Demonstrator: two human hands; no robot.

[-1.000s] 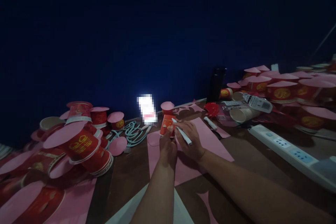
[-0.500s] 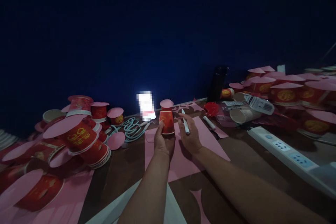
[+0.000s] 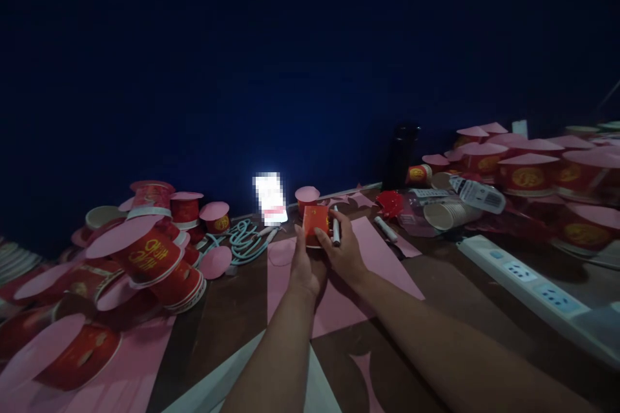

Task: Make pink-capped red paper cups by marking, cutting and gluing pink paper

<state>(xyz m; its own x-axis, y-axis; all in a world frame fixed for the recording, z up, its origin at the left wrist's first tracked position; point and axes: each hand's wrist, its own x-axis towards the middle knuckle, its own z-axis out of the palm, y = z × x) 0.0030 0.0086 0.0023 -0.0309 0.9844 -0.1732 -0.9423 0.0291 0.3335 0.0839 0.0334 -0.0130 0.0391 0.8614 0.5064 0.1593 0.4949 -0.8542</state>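
A red paper cup [image 3: 316, 222] with a gold print is held above the pink paper sheet [image 3: 368, 258]. My left hand [image 3: 305, 268] is closed around its left side and lower part. On the right, my right hand [image 3: 349, 250] grips a white marker pen [image 3: 336, 230], which stands nearly upright between its fingers, and its thumb touches the cup's face. A circle is drawn on the sheet near my left hand. Just behind the held cup stands another red cup with a pink paper disc [image 3: 307, 194] on top.
Piles of red cups with pink discs lie at left [image 3: 150, 251] and right [image 3: 527, 174]. A coiled cable [image 3: 245, 242] and lit phone [image 3: 271, 199] are at the back. A second marker [image 3: 386, 229], a plastic-wrapped cup stack [image 3: 450, 215] and a power strip [image 3: 523, 274] lie right.
The held cup has turned in my hands, so its gold print begins to show at the right. My right hand has moved left onto the cup, and the marker now stands more upright.
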